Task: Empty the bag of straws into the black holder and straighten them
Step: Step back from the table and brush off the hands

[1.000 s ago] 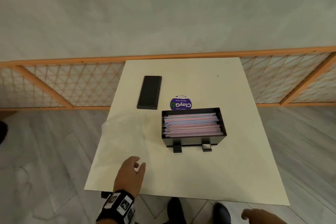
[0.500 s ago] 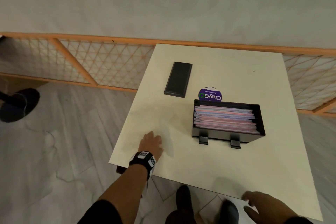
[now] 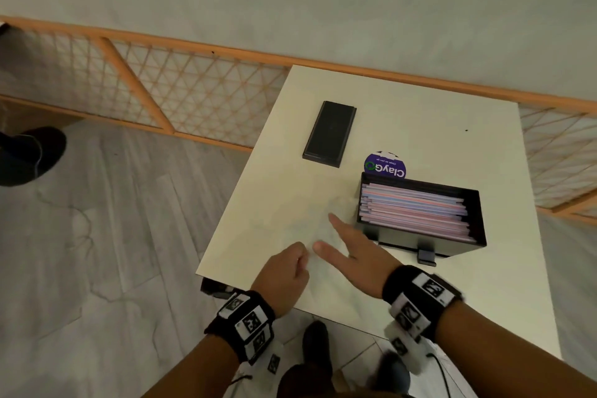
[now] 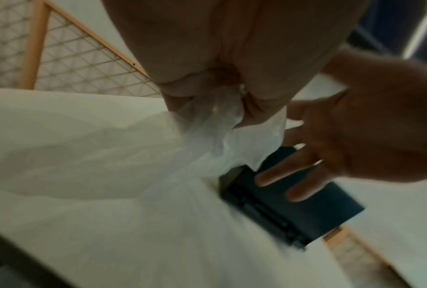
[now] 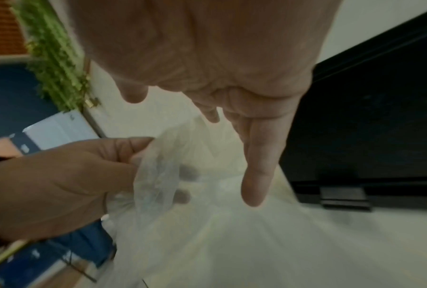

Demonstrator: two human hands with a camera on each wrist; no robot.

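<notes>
Straws, pink and blue paper-wrapped (image 3: 415,212), lie flat in the open black rectangular holder (image 3: 478,220) on the cream desk (image 3: 420,113). Left hand (image 3: 282,271) pinches the crumpled clear plastic bag (image 4: 214,128) at the near left desk edge; right hand (image 3: 357,255) hovers beside it, fingers spread, holding nothing.

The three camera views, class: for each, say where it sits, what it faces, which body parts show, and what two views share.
Head: above, looking down at the table, black holder, straws; both forearms show.
Left wrist: under the left hand, which pinches the clear bag; right hand beyond.
Right wrist: under the open right hand, facing the bag.
Both wrist views share bag, holder and both hands.
</notes>
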